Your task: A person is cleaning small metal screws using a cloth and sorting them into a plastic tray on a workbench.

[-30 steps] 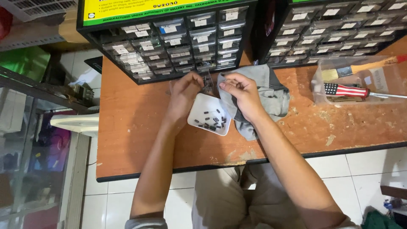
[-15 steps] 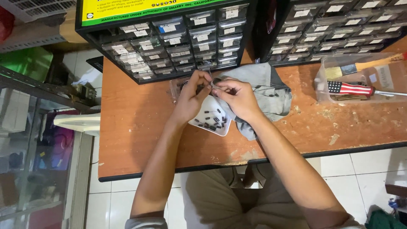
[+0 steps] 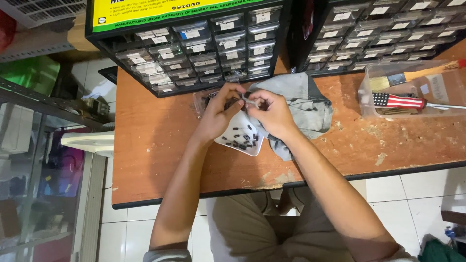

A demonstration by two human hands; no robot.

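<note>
The person sits at a worn wooden desk [image 3: 160,160], its orange-brown top scuffed and chipped pale along the front edge. Both forearms reach forward over it. The left hand [image 3: 218,114] and right hand [image 3: 274,114] meet above a small white tray [image 3: 242,140], fingertips pinched together on a tiny part [image 3: 249,101] held between them; it looks thin and pale, lying roughly left to right between the two hands, but it is too small to say what it is. The tray is square with rounded corners, and holds a scatter of small dark cylinders [image 3: 240,140], lying at mixed angles. Under the right hand lies a crumpled grey cloth [image 3: 303,104], soft and folded, touching the tray. Behind the left hand a clear plastic drawer [image 3: 204,99] lies on the desk, partly hidden.

To the right stands a clear plastic box [image 3: 437,87] holding a wooden-handled brush [image 3: 412,75] and a screwdriver [image 3: 403,101] with a striped handle, both lying left to right.

At the back stand two black cabinets [image 3: 194,43] of small clear drawers in rows, each with a white label
</note>
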